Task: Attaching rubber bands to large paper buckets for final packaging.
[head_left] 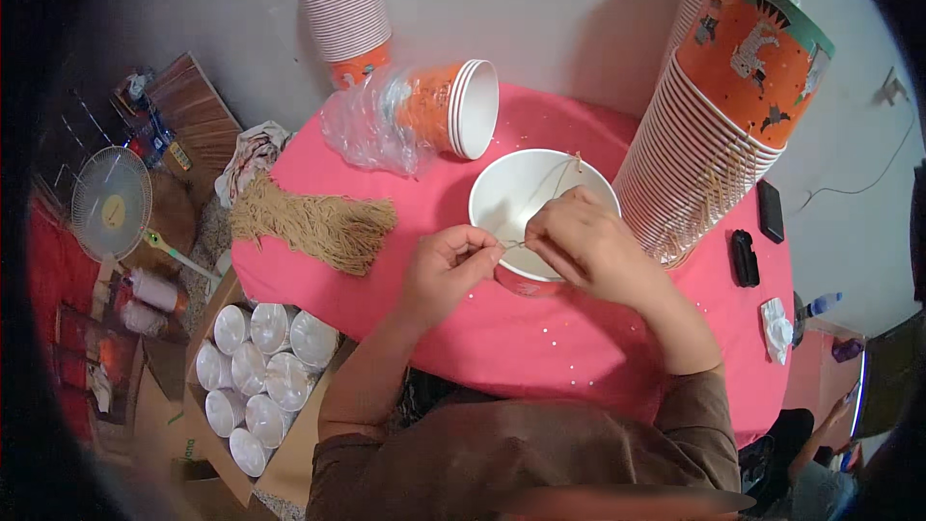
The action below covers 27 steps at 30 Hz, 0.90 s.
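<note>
Head view. Over the middle of the pink-covered desk (502,352), somewhat toward its right edge: one paper bucket (521,195), white inside, orange-red outside, mouth upward, axis close to vertical. At the bucket's far-right rim, one loop of twine (565,170), slanting down into the mouth; link to the pinched span of cord (515,244) hidden by the right hand (598,249). Span short, long axis roughly left to right, above the near rim.

Counts: toward the far edge, one nested group of buckets (476,111), three or four by the rims, on its side, mouth to the right, partly in clear plastic (371,125). At the far-right edge, one tall bucket stack (675,154), too dense to count; at the far-left edge, one more stack (338,0). Near the left edge, one tan fibre bundle (323,222), lengthwise left to right. Along the right edge, two black objects (744,259) and one crumpled tissue (776,330). Beyond the near-left edge, one carton (299,449) with nine round white tops (267,420).

Pose: both forearms from the near edge, elbows bent. Left hand (446,270) angled rightward, right hand knuckles up and angled leftward; fingers of both pinching the cord.
</note>
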Each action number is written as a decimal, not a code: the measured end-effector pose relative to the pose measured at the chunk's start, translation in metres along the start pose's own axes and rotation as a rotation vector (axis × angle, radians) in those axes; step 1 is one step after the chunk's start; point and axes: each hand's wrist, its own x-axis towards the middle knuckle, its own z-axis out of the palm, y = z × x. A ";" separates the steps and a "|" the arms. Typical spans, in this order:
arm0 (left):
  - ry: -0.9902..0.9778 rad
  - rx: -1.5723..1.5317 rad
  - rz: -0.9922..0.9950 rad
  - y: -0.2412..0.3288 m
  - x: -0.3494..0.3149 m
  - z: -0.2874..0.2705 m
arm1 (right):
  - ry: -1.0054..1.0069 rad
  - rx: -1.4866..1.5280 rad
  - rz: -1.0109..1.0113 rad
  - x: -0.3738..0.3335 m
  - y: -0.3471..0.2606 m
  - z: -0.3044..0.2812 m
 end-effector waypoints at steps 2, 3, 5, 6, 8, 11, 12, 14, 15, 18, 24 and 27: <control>0.011 0.003 0.025 0.000 -0.002 -0.001 | 0.010 0.022 0.018 0.001 -0.003 -0.006; 0.017 0.003 0.025 0.001 -0.003 -0.002 | 0.020 0.042 0.041 0.002 -0.005 -0.009; 0.017 0.056 0.029 0.000 -0.006 -0.003 | 0.009 0.071 0.072 0.002 -0.006 -0.016; 0.020 0.055 0.027 -0.001 -0.007 -0.005 | 0.000 0.099 0.103 0.002 -0.006 -0.017; 0.015 0.085 0.010 -0.002 -0.006 -0.006 | -0.033 0.113 0.102 0.000 -0.008 -0.014; -0.005 -0.055 -0.038 0.005 -0.006 -0.002 | -0.079 0.136 0.089 0.004 -0.008 -0.003; -0.009 -0.055 -0.041 0.003 -0.006 -0.003 | -0.090 0.138 0.081 0.006 -0.008 0.001; -0.040 -0.119 -0.088 0.001 -0.007 -0.005 | -0.077 0.145 0.055 0.009 -0.006 0.009; -0.041 -0.118 -0.089 0.001 -0.008 -0.005 | -0.076 0.145 0.056 0.009 -0.006 0.011; -0.060 -0.182 -0.093 -0.001 -0.010 -0.006 | -0.078 0.149 0.068 0.010 -0.004 0.016; 0.008 -0.125 0.071 -0.009 -0.008 0.004 | -0.116 0.150 0.110 0.009 -0.004 0.016; 0.031 -0.035 0.102 -0.010 -0.009 0.003 | -0.130 0.197 0.151 0.007 -0.003 0.016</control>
